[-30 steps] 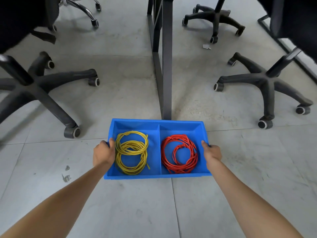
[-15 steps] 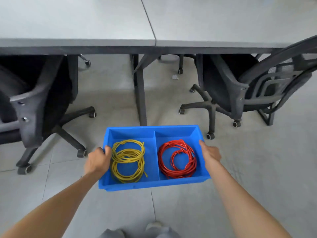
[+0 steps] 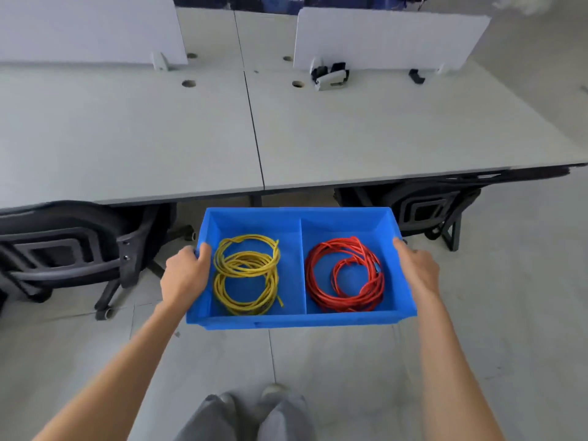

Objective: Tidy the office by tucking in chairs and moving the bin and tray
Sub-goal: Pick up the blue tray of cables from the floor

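Note:
A blue two-compartment tray (image 3: 296, 319) hangs in the air in front of the desk edge, well above the floor. My left hand (image 3: 184, 278) grips its left rim, thumb inside. My right hand (image 3: 416, 272) grips the right rim. A yellow cable coil (image 3: 246, 273) lies in the left compartment and a red cable coil (image 3: 345, 275) in the right one. Two black office chairs stand tucked under the desk: one at the left (image 3: 63, 249), one at the right (image 3: 426, 208).
Two grey desktops (image 3: 366, 128) meet at a seam straight ahead, with white divider panels (image 3: 388, 39) at the back and a small black-and-white clamp (image 3: 329, 74) on the right desk. Grey tiled floor (image 3: 509, 313) lies under me; my feet show at the bottom.
The tray has come up from the floor to near desk height, held in both hands. My view has risen from under the desk to over the desktops.

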Demonstrator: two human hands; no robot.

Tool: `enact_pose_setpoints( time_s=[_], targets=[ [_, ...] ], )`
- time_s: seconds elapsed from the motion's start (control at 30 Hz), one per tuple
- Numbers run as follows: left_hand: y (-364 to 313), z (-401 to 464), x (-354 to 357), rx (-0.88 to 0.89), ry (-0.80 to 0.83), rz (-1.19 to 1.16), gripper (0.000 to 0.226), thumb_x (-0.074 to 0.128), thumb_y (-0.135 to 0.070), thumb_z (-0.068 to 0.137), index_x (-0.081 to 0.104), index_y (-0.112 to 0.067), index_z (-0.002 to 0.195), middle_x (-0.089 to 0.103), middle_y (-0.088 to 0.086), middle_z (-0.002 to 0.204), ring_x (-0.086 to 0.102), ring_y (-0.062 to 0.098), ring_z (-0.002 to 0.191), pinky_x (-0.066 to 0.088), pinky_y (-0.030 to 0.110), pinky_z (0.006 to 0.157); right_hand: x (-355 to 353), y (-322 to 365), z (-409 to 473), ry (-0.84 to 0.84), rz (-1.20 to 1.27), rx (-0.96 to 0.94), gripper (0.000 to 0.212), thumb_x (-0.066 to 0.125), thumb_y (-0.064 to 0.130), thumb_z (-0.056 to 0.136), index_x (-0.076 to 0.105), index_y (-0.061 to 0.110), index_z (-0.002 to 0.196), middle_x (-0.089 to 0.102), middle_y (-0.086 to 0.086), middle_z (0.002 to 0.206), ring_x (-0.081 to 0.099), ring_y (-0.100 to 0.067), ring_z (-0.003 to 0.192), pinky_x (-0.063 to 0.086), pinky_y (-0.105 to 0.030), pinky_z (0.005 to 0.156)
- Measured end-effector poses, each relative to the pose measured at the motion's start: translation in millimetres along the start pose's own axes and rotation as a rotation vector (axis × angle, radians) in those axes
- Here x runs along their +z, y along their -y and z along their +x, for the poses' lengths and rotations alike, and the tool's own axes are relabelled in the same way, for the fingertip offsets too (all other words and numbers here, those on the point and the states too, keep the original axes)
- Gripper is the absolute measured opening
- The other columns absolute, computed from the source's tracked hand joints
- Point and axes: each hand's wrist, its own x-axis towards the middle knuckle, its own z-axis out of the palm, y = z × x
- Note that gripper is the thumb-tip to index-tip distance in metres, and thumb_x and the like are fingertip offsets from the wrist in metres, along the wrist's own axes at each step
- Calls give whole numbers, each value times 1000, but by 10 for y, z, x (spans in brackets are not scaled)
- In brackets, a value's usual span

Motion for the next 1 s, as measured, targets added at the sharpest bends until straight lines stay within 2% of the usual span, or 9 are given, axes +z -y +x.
enact_pose_setpoints(
  time_s=[0.1, 0.17, 0.37, 0.47, 0.57, 0.7, 0.77, 0.9, 1.0],
  targets=[
    [-174, -42, -309, 12, -50, -24, 40, 37, -34, 90, 36, -9, 59, 47, 10, 63, 45, 32, 66, 33, 36, 59, -241, 233, -108, 1, -33, -128, 51, 48, 41, 91, 35, 9, 52, 44, -8, 59, 45, -28, 62, 33, -36, 56],
    [-244, -19, -464, 20, -85, -14, 40, 37, -34, 90, 37, -8, 60, 46, 10, 62, 44, 32, 64, 31, 35, 56, -286, 374, -146, 14, -42, -189, 51, 47, 41, 90, 29, 12, 52, 36, -5, 52, 37, -24, 51, 28, -34, 50],
    [-356, 221, -809, 2, -193, -25, 40, 36, -34, 89, 33, -10, 58, 43, 7, 61, 39, 27, 57, 28, 34, 53, -51, 966, -40, 60, -59, -267, 52, 45, 43, 90, 31, 12, 51, 41, -5, 54, 40, -22, 54, 29, -35, 53],
    [-331, 480, -950, -29, -228, -24, 40, 35, -34, 89, 39, -6, 61, 46, 8, 62, 40, 27, 59, 29, 34, 53, 212, 1307, 73, 101, -55, -301, 51, 45, 45, 89, 35, 11, 52, 44, -5, 58, 41, -22, 55, 31, -35, 54],
    [-286, 860, -1055, -53, -258, -8, 44, 34, -38, 88, 44, -3, 63, 49, 11, 63, 44, 31, 64, 30, 35, 54, 536, 1654, 211, 141, -70, -339, 51, 45, 44, 89, 31, 12, 52, 39, -4, 55, 37, -21, 51, 28, -33, 51],
    [-282, 1573, -1179, -11, -277, -23, 44, 36, -39, 87, 36, -7, 57, 44, 10, 56, 41, 30, 58, 28, 35, 51, 1038, 2116, 476, 173, -69, -353, 52, 45, 43, 90, 28, 12, 53, 36, -4, 54, 35, -19, 51, 27, -33, 51],
    [-312, 1988, -1237, 7, -271, -49, 44, 39, -34, 91, 34, -8, 56, 43, 11, 55, 41, 29, 57, 28, 36, 51, 1287, 2368, 618, 196, -61, -352, 52, 46, 42, 91, 26, 13, 53, 33, -4, 53, 33, -19, 51, 26, -33, 52],
    [-471, 2826, -1397, 19, -238, -38, 45, 33, -44, 81, 37, -7, 55, 47, 9, 54, 44, 28, 55, 27, 33, 48, 1729, 2926, 907, 208, -92, -324, 51, 45, 41, 92, 25, 12, 55, 32, -5, 54, 33, -21, 52, 26, -34, 52],
    [-627, 3468, -1514, 24, -217, -18, 45, 34, -42, 84, 40, -7, 56, 48, 9, 55, 47, 32, 60, 30, 34, 50, 2038, 3361, 1117, 194, -105, -322, 51, 44, 42, 92, 24, 13, 55, 31, -5, 53, 32, -21, 51, 25, -34, 51]
  ],
)
